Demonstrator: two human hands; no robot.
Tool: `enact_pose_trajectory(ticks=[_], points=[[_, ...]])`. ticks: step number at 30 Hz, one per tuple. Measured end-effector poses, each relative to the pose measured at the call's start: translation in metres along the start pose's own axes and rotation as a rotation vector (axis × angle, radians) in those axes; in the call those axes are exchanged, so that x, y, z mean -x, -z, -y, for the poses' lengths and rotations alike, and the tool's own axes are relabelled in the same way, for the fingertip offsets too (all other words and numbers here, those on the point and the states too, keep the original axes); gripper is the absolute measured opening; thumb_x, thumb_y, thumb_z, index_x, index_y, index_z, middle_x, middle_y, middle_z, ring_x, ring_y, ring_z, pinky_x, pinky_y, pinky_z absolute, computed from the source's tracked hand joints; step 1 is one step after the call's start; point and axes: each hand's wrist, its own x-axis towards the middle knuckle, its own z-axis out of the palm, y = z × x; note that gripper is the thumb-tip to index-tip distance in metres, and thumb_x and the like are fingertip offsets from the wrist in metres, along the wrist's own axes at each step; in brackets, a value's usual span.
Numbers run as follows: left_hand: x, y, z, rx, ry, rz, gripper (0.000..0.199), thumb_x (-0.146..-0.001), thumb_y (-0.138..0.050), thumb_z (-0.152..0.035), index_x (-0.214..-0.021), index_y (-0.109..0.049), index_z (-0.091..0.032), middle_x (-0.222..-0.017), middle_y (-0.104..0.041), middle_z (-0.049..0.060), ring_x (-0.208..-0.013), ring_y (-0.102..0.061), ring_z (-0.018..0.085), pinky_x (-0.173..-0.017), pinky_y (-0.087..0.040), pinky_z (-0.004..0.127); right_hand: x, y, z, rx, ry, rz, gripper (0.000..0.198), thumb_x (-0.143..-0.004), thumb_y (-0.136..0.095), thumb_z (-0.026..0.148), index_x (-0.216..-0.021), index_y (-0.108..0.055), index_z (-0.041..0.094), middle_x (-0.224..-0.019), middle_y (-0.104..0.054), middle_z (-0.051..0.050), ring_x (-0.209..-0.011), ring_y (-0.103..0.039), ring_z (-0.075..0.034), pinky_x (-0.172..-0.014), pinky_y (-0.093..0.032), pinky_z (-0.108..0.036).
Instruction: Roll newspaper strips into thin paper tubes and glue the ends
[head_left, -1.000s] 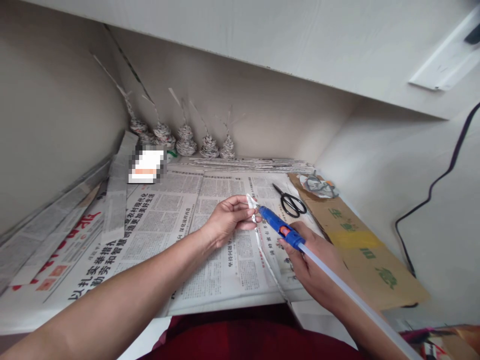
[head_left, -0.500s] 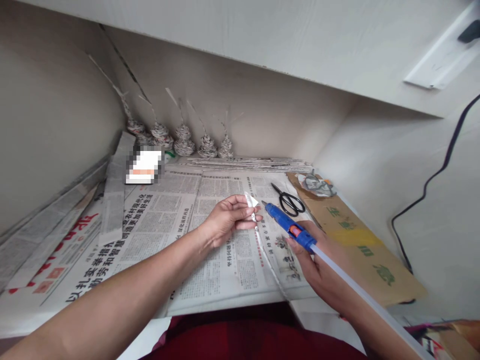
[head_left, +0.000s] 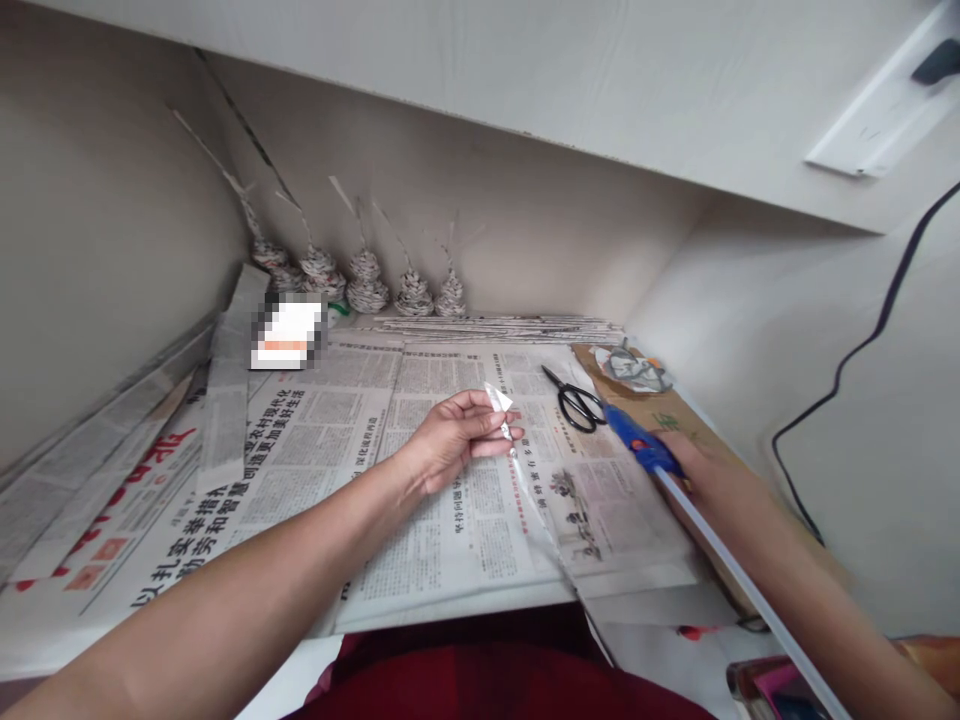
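My left hand (head_left: 459, 438) pinches the flared upper end of a rolled newspaper strip (head_left: 501, 408) over the middle of the newspaper sheets. From the fingers, the thin strip trails down past the table's front edge. Over at the right, my right hand (head_left: 694, 470) is wrapped round a blue glue gun (head_left: 641, 440) above the cardboard, somewhat blurred by motion. A long white glue stick (head_left: 720, 535) runs out of the gun's rear beneath the forearm. The gun's nozzle is beside the handles of the black scissors (head_left: 579, 405), which lie on the newspaper.
Several woven paper gourd shapes (head_left: 367, 282) stand along the back wall, with a bundle of paper rolls (head_left: 502, 330) beside them. Cardboard (head_left: 667, 410) bears a crumpled paper piece (head_left: 634, 370). A slanted white panel (head_left: 525, 70) overhangs the table. A black cord (head_left: 847, 380) hangs at right.
My right hand has carried the glue gun to the right, away from the paper strip and over the cardboard. My left hand has stayed nearly still with the strip.
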Motion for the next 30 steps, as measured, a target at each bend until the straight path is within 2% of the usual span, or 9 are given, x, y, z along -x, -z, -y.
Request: enact_pose_trajectory(ticks=[3, 6, 9, 16, 21, 23, 25, 27, 30], points=[[0.0, -0.001, -0.001, 0.004, 0.009, -0.013, 0.014, -0.078, -0.064, -0.006, -0.086, -0.055, -0.011, -0.087, -0.069, 0.01, -0.083, -0.071, 0.024, -0.069, -0.059, 0.03, 0.004, -0.005, -0.05, 0.131, -0.052, 0.01, 0.033, -0.085, -0.042, 0.026, -0.112, -0.058, 0.015, -0.092, -0.068, -0.017, -0.084, -0.062, -0.034, -0.073, -0.045, -0.043], [0.001, -0.002, -0.002, 0.004, 0.021, -0.024, 0.011, -0.08, -0.061, -0.005, -0.086, -0.055, -0.011, -0.088, -0.069, 0.011, -0.083, -0.071, 0.024, -0.069, -0.059, 0.031, 0.009, -0.021, -0.102, 0.18, -0.026, 0.041, 0.042, -0.08, -0.043, 0.017, -0.12, -0.054, 0.01, -0.099, -0.067, -0.02, -0.086, -0.062, -0.035, -0.077, -0.045, -0.044], [0.001, -0.003, -0.004, -0.002, 0.04, -0.035, 0.01, -0.081, -0.061, -0.005, -0.087, -0.056, -0.01, -0.09, -0.069, 0.013, -0.084, -0.071, 0.024, -0.07, -0.059, 0.03, 0.007, -0.037, -0.137, 0.224, -0.013, 0.064, 0.053, -0.07, -0.045, 0.01, -0.122, -0.054, 0.01, -0.099, -0.067, -0.02, -0.09, -0.061, -0.037, -0.083, -0.044, -0.046], [-0.002, 0.004, -0.005, 0.0, 0.054, -0.021, 0.01, -0.08, -0.063, -0.006, -0.088, -0.057, -0.01, -0.09, -0.07, 0.013, -0.087, -0.07, 0.024, -0.071, -0.059, 0.029, -0.024, -0.048, -0.149, 0.098, 0.046, 0.044, 0.065, -0.063, -0.042, 0.003, -0.124, -0.056, 0.018, -0.113, -0.065, -0.014, -0.105, -0.059, -0.032, -0.096, -0.039, -0.043], [-0.007, 0.011, -0.006, -0.029, 0.054, -0.049, 0.013, -0.077, -0.066, -0.009, -0.089, -0.062, -0.01, -0.093, -0.07, 0.012, -0.084, -0.07, 0.02, -0.064, -0.058, 0.024, -0.035, -0.049, -0.158, 0.077, 0.061, 0.089, 0.068, -0.059, -0.046, 0.005, -0.125, -0.056, 0.016, -0.11, -0.064, -0.015, -0.102, -0.06, -0.032, -0.092, -0.045, -0.041], [-0.008, 0.012, -0.007, -0.032, 0.052, -0.086, 0.014, -0.076, -0.068, -0.008, -0.089, -0.064, -0.01, -0.091, -0.07, 0.011, -0.075, -0.069, 0.015, -0.059, -0.056, 0.02, -0.037, -0.042, -0.147, 0.139, 0.033, 0.068, 0.065, -0.06, -0.048, 0.006, -0.123, -0.058, 0.014, -0.108, -0.065, -0.017, -0.099, -0.061, -0.035, -0.089, -0.046, -0.043], [-0.009, 0.011, -0.007, -0.023, 0.041, -0.111, 0.013, -0.074, -0.068, -0.006, -0.086, -0.065, -0.009, -0.086, -0.07, 0.01, -0.066, -0.065, 0.01, -0.054, -0.053, 0.016, -0.035, -0.031, -0.116, 0.203, -0.019, -0.033, 0.054, -0.065, -0.05, 0.009, -0.119, -0.06, 0.013, -0.104, -0.066, -0.019, -0.099, -0.06, -0.038, -0.087, -0.044, -0.048], [-0.009, 0.01, -0.008, -0.011, 0.032, -0.125, 0.011, -0.073, -0.068, -0.003, -0.084, -0.066, -0.008, -0.082, -0.07, 0.009, -0.06, -0.062, 0.007, -0.051, -0.05, 0.013, -0.03, -0.02, -0.065, 0.108, -0.023, -0.105, 0.038, -0.08, -0.047, 0.02, -0.115, -0.061, 0.013, -0.101, -0.067, -0.019, -0.096, -0.061, -0.035, -0.085, -0.044, -0.046], [-0.008, 0.008, -0.008, -0.006, 0.029, -0.13, 0.013, -0.073, -0.068, -0.002, -0.084, -0.067, -0.007, -0.082, -0.069, 0.009, -0.057, -0.059, 0.006, -0.05, -0.048, 0.013, -0.018, -0.017, 0.025, -0.266, 0.011, 0.062, 0.029, -0.089, -0.046, 0.037, -0.11, -0.061, 0.024, -0.095, -0.07, -0.007, -0.072, -0.063, -0.021, -0.067, -0.047, -0.033]])
